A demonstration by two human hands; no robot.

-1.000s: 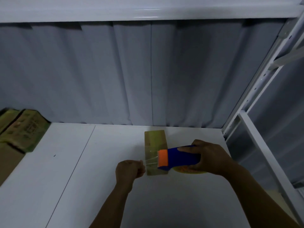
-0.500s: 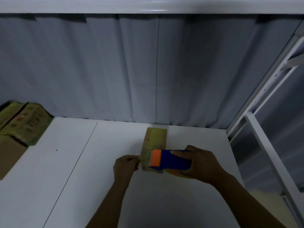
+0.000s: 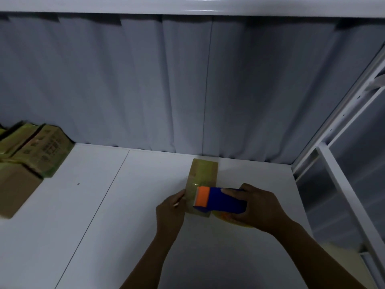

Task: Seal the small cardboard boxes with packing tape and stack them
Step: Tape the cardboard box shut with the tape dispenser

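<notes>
A small flat cardboard box (image 3: pixel 203 173) lies on the white table (image 3: pixel 104 215), its length running away from me. My right hand (image 3: pixel 258 207) grips a blue tape dispenser with an orange front (image 3: pixel 218 199) and holds it over the near end of the box. A yellowish tape roll (image 3: pixel 227 219) shows under the dispenser. My left hand (image 3: pixel 170 209) is at the box's left near edge, fingers pinching the free end of the tape against the side.
A pile of taped cardboard boxes (image 3: pixel 35 155) sits at the far left of the table. A grey curtain (image 3: pixel 187 86) hangs behind. White metal shelf uprights (image 3: pixel 343 159) border the right side.
The dispenser has moved left onto the box and the stretched strip of tape has shortened. My left hand has moved up against the box's left edge.
</notes>
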